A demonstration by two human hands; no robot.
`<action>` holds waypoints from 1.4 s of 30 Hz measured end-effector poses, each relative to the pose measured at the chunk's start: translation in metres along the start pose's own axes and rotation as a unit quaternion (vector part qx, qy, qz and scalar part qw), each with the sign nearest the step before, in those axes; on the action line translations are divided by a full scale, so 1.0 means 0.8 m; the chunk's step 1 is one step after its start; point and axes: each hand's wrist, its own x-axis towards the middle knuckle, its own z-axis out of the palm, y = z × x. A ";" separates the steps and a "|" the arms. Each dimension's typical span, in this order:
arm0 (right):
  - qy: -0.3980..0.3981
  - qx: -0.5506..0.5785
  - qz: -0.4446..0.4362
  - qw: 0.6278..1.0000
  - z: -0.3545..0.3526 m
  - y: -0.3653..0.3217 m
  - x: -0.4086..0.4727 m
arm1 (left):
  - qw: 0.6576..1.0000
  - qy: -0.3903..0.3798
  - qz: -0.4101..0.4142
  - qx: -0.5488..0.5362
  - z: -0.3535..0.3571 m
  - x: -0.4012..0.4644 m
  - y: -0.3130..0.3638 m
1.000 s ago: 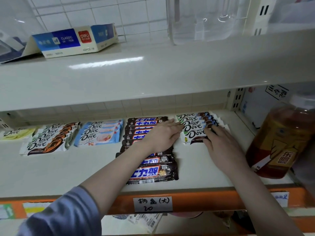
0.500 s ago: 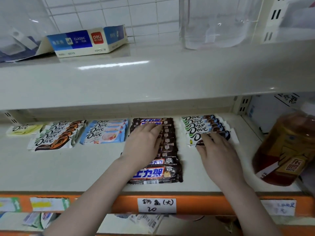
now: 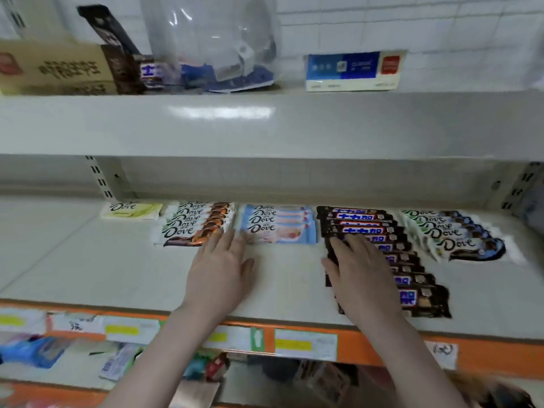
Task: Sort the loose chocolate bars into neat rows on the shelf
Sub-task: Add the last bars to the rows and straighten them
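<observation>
Chocolate bars lie in overlapping rows on the white shelf [image 3: 88, 269]: a single yellow-green Dove bar [image 3: 131, 209], a brown-orange Dove row [image 3: 195, 223], a light blue Dove row [image 3: 279, 223], a long dark Snickers-style row [image 3: 385, 248], and a white-blue Dove row [image 3: 453, 234]. My left hand [image 3: 220, 275] lies flat on the shelf, fingers straight, tips at the gap between the brown-orange and light blue rows. My right hand [image 3: 362, 275] rests with straight fingers on the left side of the dark row, covering part of it.
An upper shelf [image 3: 265, 125] overhangs closely and carries a cardboard box [image 3: 53, 69], a clear plastic bag [image 3: 212, 39] and a blue-white box [image 3: 353, 70]. The orange front rail [image 3: 485, 353] bears price labels. More goods sit on the shelf below.
Both hands have shifted left: the left from the dark row to the gap by the light blue Dove bars, the right from the white-blue Dove row onto the dark row. The view has swung left.
</observation>
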 end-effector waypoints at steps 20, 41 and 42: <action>-0.028 -0.042 -0.007 0.999 0.065 -0.168 0.077 | 0.992 -0.047 0.116 -0.025 0.033 0.048 -0.199; -0.034 -0.029 -0.129 0.991 0.079 -0.233 0.100 | 0.991 -0.057 0.117 -0.031 0.025 0.050 -0.242; -0.030 -0.034 -0.127 0.991 0.079 -0.233 0.100 | 0.991 -0.058 0.118 -0.036 0.026 0.049 -0.243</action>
